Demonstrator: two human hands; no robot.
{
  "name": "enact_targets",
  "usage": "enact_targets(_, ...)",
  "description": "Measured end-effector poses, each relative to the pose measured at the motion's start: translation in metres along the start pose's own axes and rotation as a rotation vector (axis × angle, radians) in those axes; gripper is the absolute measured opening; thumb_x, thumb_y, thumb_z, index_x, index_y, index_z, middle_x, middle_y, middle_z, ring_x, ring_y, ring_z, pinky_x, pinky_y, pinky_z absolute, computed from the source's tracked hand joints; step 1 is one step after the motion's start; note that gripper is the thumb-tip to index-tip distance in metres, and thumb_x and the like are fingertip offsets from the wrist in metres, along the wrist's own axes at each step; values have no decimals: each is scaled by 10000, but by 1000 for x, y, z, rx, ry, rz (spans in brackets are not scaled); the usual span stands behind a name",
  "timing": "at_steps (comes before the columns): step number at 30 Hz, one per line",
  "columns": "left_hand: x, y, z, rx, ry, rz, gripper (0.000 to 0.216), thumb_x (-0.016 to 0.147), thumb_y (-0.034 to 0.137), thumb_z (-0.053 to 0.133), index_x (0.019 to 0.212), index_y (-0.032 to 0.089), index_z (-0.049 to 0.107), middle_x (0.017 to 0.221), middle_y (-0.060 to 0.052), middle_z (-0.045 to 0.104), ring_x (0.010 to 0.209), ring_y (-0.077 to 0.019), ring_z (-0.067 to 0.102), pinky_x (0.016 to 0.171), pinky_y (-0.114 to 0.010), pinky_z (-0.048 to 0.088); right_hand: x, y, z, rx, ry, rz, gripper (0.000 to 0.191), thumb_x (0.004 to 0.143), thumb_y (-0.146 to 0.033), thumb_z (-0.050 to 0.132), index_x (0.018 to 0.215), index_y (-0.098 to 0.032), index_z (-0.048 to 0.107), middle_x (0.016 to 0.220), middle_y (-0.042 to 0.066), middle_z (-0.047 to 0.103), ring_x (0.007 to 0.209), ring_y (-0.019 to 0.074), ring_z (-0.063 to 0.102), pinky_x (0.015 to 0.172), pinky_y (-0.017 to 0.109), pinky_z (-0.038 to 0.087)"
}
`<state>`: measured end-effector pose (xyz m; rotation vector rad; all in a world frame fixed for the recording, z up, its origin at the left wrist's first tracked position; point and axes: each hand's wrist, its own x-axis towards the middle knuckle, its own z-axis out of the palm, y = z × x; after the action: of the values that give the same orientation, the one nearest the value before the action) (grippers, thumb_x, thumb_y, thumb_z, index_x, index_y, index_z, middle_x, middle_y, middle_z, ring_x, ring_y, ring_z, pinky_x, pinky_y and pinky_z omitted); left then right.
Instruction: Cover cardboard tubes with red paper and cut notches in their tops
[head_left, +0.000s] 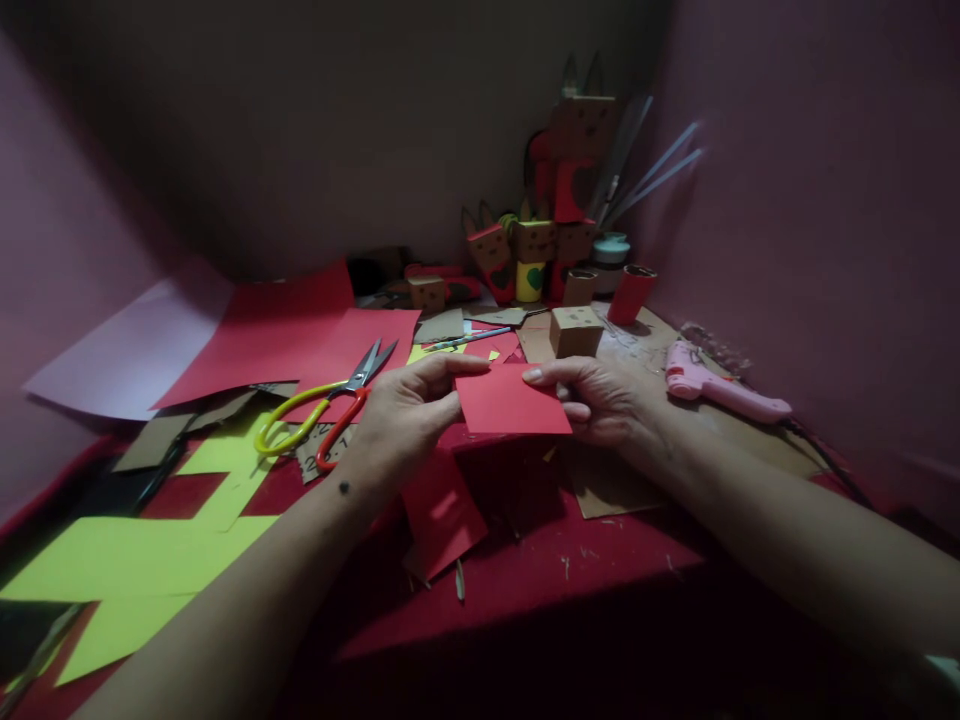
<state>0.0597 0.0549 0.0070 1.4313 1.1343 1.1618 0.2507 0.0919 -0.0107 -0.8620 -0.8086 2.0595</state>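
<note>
- Fingers of left hand and right hand pinch opposite edges of a red paper square, held above the bench.
- Scissors: just left of the square.
- Pink glue gun: to its right.
- Cardboard cube: just behind it.

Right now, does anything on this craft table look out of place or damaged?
Nothing looks damaged. Both hands, left hand and right hand, hold a red paper flat. Paper scraps litter the red table, and the scissors lie open.
</note>
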Motion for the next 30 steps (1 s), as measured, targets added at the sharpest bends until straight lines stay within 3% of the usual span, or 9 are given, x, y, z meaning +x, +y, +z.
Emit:
enact_targets(3,1,0,0,-76,-9,-49,224,681,235,771,900,208,735,812,-8,762,722,-160,691,714,-258,552,0,0,0,1,-16,-1,198,692,-99,650,578,-155,498,359,-93,371,303,9,190,307,138,213)
enact_targets(6,1,1,0,4,16,-7,153,690,179,717,834,216,753,810,-2,758,745,-171,691,722,-263,555,2,1,0,-29,-37,11,218,722,-123,630,558,-160,490,331,-94,331,295,16,190,318,147,225)
enact_targets(10,2,0,-1,75,31,13,131,694,177,697,795,227,762,765,-3,748,697,-169,679,650,-253,551,2,0,0,-42,39,-6,257,711,-93,630,536,-164,456,329,-96,334,294,12,188,320,151,201)
enact_targets(13,4,-2,-2,-29,19,-54,150,681,195,725,824,228,753,689,-2,726,648,-172,674,603,-263,551,0,-2,2,-21,46,-52,233,697,-137,664,545,-162,489,355,-87,366,305,19,229,319,160,192)
enact_targets(18,10,-1,-4,-209,70,-158,224,559,132,767,771,198,743,584,13,679,435,-106,565,491,-240,518,-7,-4,4,-66,23,-164,167,611,-196,730,604,-150,569,469,-52,485,375,39,367,366,175,282)
enact_targets(21,12,1,-4,-266,87,-206,333,481,28,733,774,186,739,620,3,697,512,-131,630,513,-221,525,-9,-2,4,-217,-26,-256,210,563,-149,774,621,-162,572,479,-68,468,386,42,374,373,187,271)
enact_targets(26,16,-2,-8,-344,81,-196,324,512,22,719,791,187,733,685,-9,720,608,-151,684,618,-239,570,-9,-3,3,-255,-146,-369,247,722,-391,684,676,-159,614,492,-25,533,381,73,424,372,215,303)
enact_targets(30,21,-8,-12,-369,45,-173,303,535,20,723,795,174,737,693,-31,730,626,-157,695,629,-229,574,-8,-4,3,-301,-99,-417,153,684,-268,695,711,-161,589,467,-31,541,370,88,460,367,215,312)
